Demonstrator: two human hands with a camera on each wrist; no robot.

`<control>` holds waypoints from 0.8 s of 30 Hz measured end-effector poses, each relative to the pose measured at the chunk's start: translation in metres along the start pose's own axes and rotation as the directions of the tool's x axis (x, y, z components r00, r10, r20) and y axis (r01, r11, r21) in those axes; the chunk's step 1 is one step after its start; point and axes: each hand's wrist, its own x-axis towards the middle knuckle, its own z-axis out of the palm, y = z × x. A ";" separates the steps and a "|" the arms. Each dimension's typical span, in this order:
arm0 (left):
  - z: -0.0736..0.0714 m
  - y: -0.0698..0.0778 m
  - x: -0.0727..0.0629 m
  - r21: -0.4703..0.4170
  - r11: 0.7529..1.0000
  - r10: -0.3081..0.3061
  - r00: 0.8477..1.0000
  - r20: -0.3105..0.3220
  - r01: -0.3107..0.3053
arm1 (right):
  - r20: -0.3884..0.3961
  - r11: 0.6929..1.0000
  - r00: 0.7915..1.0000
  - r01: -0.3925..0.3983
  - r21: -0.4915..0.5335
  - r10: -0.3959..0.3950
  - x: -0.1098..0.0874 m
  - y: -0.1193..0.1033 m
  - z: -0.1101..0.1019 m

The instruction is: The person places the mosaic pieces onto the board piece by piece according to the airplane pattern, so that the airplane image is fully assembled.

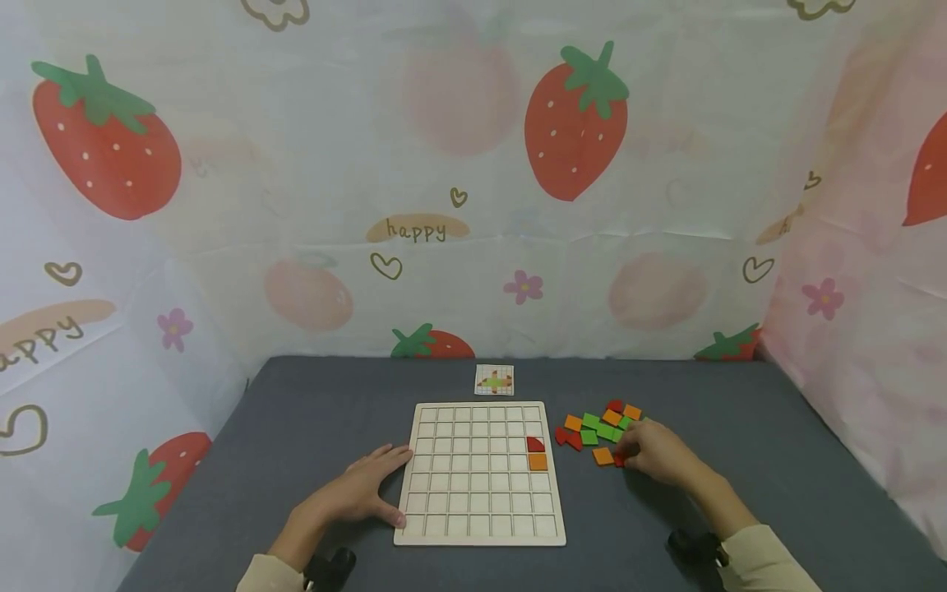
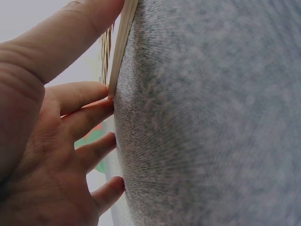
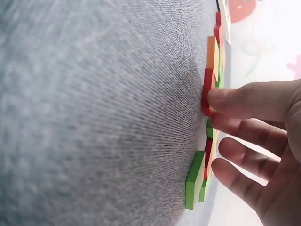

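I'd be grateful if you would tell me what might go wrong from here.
The right hand touches a red piece close beside a loose orange piece, so picking it up might nudge that neighbour.

The left hand rests against the edge of the board; a sideways push could shift it and perhaps disturb the placed red tile and placed orange tile.

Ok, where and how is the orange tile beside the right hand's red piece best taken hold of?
Probably pinch the orange tile by its near and far edges, fingers coming down from the near side. It is a thin square lying flat; bare cloth shows along both those edges in the head view, while the red piece at the right hand crowds its right edge.
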 end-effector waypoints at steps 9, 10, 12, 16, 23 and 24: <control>0.001 0.000 0.001 -0.002 1.000 -0.007 1.000 0.003 0.007 | 0.018 1.000 1.000 -0.020 0.005 0.020 -0.001 -0.002 -0.001; 0.001 0.000 0.001 -0.001 1.000 -0.009 1.000 0.003 0.009 | 0.021 1.000 1.000 -0.021 0.007 0.021 -0.001 -0.002 -0.001; 0.001 0.000 0.001 0.000 1.000 -0.008 1.000 0.004 0.008 | 0.032 1.000 0.999 -0.026 0.015 0.026 -0.001 -0.002 -0.001; 0.001 0.000 0.000 -0.002 1.000 -0.007 1.000 0.004 0.007 | 0.054 0.997 0.997 -0.061 0.048 0.059 -0.001 -0.003 -0.001; 0.000 0.001 -0.001 -0.012 1.000 -0.006 1.000 0.005 0.006 | 0.081 0.990 0.992 -0.107 0.097 0.099 -0.002 -0.002 -0.001; 0.000 0.001 -0.001 -0.010 1.000 -0.005 1.000 0.006 0.005 | 0.082 0.991 0.993 -0.097 0.096 0.089 -0.002 -0.002 -0.002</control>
